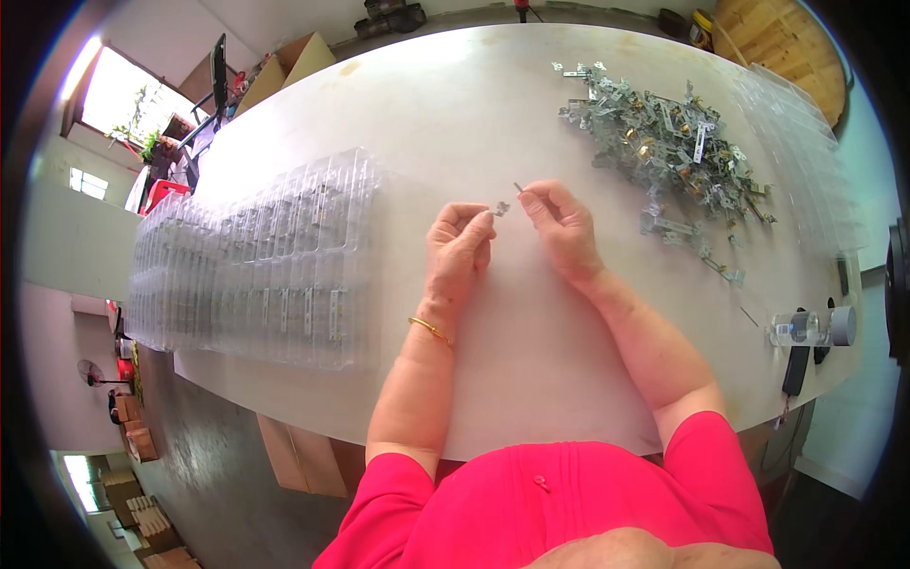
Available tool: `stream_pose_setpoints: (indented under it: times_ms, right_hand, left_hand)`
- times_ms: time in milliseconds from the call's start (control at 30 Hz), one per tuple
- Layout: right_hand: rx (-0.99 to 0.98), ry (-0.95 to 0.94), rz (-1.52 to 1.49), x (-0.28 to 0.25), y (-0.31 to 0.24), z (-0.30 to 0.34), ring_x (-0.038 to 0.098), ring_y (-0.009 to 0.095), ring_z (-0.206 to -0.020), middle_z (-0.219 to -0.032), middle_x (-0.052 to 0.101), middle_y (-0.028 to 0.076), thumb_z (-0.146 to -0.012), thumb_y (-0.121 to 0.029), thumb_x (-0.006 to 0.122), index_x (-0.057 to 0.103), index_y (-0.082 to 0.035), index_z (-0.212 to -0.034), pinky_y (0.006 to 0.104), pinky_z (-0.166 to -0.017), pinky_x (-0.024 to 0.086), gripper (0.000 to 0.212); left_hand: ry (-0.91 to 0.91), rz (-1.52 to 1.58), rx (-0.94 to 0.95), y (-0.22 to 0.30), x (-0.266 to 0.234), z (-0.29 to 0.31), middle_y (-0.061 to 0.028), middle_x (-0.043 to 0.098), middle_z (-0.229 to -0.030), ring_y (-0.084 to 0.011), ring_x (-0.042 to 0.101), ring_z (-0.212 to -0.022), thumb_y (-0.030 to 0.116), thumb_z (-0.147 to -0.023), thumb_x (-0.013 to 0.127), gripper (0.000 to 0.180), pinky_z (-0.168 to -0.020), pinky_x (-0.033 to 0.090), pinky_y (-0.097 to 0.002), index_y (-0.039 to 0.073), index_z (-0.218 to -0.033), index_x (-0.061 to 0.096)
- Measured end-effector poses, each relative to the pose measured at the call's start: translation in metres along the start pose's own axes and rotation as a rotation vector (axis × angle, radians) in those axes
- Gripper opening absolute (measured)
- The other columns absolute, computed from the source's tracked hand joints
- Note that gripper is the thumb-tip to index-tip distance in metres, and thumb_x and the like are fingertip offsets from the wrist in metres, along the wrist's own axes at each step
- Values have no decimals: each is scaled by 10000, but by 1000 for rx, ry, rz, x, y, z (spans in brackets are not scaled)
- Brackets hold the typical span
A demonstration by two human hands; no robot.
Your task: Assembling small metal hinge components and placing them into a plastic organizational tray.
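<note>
Over the middle of the table, my left hand [460, 245] pinches a small metal bracket [501, 209] between thumb and forefinger. My right hand [561, 228] is close beside it, closed on a thin dark metal piece [518, 187] whose tip sticks out past the fingers. A small gap separates the two parts. Beyond my right hand lies a heap of small metal brackets [654, 133], silvery with some brass-coloured bits. Left of my left hand, clear plastic blister trays [256, 256] stand in overlapping rows, with metal parts in their pockets.
The pale table [445, 114] has a curved far edge. More clear trays [806, 161] lie at the right. A clear bottle [796, 329] lies near the right edge, by a black object [795, 372]. A thin rod [749, 316] lies on the tabletop. Cardboard boxes [301, 455] sit below.
</note>
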State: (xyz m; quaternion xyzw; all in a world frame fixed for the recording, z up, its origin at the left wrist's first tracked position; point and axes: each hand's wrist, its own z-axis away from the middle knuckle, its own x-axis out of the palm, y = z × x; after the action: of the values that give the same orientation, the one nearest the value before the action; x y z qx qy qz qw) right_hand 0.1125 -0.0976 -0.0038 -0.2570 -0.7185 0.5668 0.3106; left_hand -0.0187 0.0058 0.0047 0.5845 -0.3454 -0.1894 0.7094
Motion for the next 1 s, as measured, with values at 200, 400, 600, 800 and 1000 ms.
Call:
stream_pose_setpoints:
  times_ms: [200, 400, 600, 800, 1000]
  right_hand:
    - [-143, -88, 218, 0, -1, 3, 482, 59, -669, -761, 571, -19, -943, -99, 685, 670, -52, -928, 240, -599, 419, 51]
    - [-121, -116, 273, 2, -7, 6, 532, 78, -687, -799, 613, 7, -930, -87, 688, 676, -44, -938, 253, -628, 455, 46]
    - [-157, -124, 339, 0, -6, 6, 557, 96, -696, -822, 630, 28, -923, -90, 693, 678, -43, -941, 265, -638, 472, 53]
    - [-176, -120, 374, 1, -7, 6, 571, 125, -687, -829, 640, 47, -921, -89, 690, 672, -40, -936, 283, -634, 480, 55]
    - [-201, -129, 435, 0, -9, 5, 593, 132, -709, -838, 653, 61, -923, -98, 693, 658, -29, -929, 288, -646, 492, 78]
  left_hand:
    - [42, 243, -48, 4, -2, -2, -37, 617, -765, -56, 444, -477, 134, -956, 671, 134, -420, 334, -223, 38, -1021, 603]
    - [37, 268, -46, 2, -4, -2, -43, 621, -772, -60, 454, -479, 122, -950, 679, 136, -421, 346, -224, 44, -1028, 600]
    - [40, 226, -13, 2, -3, -1, -46, 624, -784, -58, 460, -485, 109, -949, 675, 125, -422, 349, -217, 40, -1024, 601]
    - [75, 59, 79, 4, 1, 1, -33, 624, -793, -44, 474, -505, 79, -948, 667, 97, -430, 357, -203, 37, -1010, 607]
    - [45, -76, 81, 3, 4, 2, -5, 624, -804, -19, 474, -547, 84, -933, 696, 95, -461, 357, -187, 38, -981, 628]
